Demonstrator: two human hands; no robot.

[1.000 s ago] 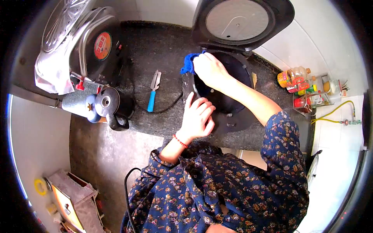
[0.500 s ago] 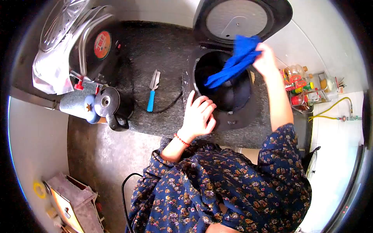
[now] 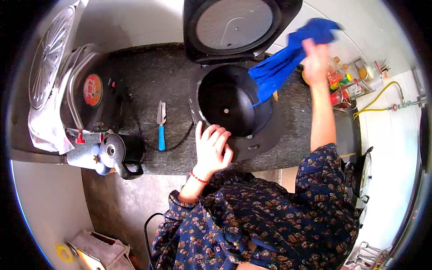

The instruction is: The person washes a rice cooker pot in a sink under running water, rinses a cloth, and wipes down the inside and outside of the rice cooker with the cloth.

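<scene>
A black rice cooker (image 3: 262, 146) stands on the dark counter with its lid (image 3: 235, 22) raised at the back. Its round inside is dark, with a small pale spot at the bottom. My left hand (image 3: 212, 147) rests on the cooker's front left rim, fingers apart, a red bead bracelet on the wrist. Up and to the right of the cooker, my right hand (image 3: 316, 63) is closed on a blue cloth (image 3: 281, 65), blurred by motion. The cloth hangs partly over the cooker's right rim.
A blue-handled peeler or knife (image 3: 161, 137) lies on the counter (image 3: 144, 90) left of the cooker. Further left are a black kettle (image 3: 119, 150) and a bagged pan lid (image 3: 49, 58). Bottles in a rack (image 3: 355, 87) and a yellow hose (image 3: 380, 100) are at right.
My right hand has lifted the blue cloth from the cooker's left rim and swung it up to the right. My left hand stays on the rim. The view has shifted.
</scene>
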